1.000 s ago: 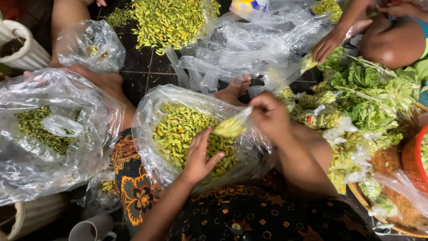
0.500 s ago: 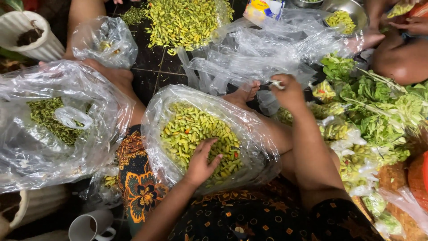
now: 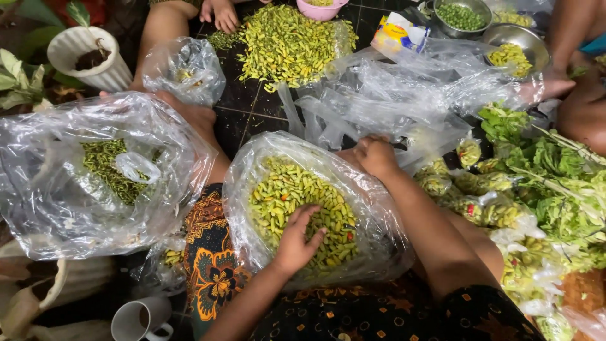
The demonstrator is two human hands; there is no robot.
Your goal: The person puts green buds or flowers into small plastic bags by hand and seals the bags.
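Head view looks straight down at a clear plastic bag of chilies (image 3: 303,208) lying open on the person's lap, and everything else sits around that bag. Inside it are small green and yellow chilies with a few red ones. The left hand (image 3: 298,239) rests on top of the chilies near the bag's near edge, fingers spread and slightly curled into the pile, not closed on anything that can be made out. The right hand (image 3: 375,156) is at the bag's far right rim, curled with fingers bent; it touches the plastic there, but whether it pinches the rim or something small cannot be told.

Left of the bag lies a bigger clear bag (image 3: 95,170) holding darker green stems. Beyond the bag, on the dark tiled floor, is a loose heap of chilies (image 3: 287,41), with a small knotted bag (image 3: 183,69) to its left and a pile of empty plastic bags (image 3: 410,95) to its right. Right of the bag are leafy greens (image 3: 543,170) and small filled packets (image 3: 480,208). Near the bag's lower left stands a white mug (image 3: 136,321). Another person's foot (image 3: 218,12) shows past the heap.
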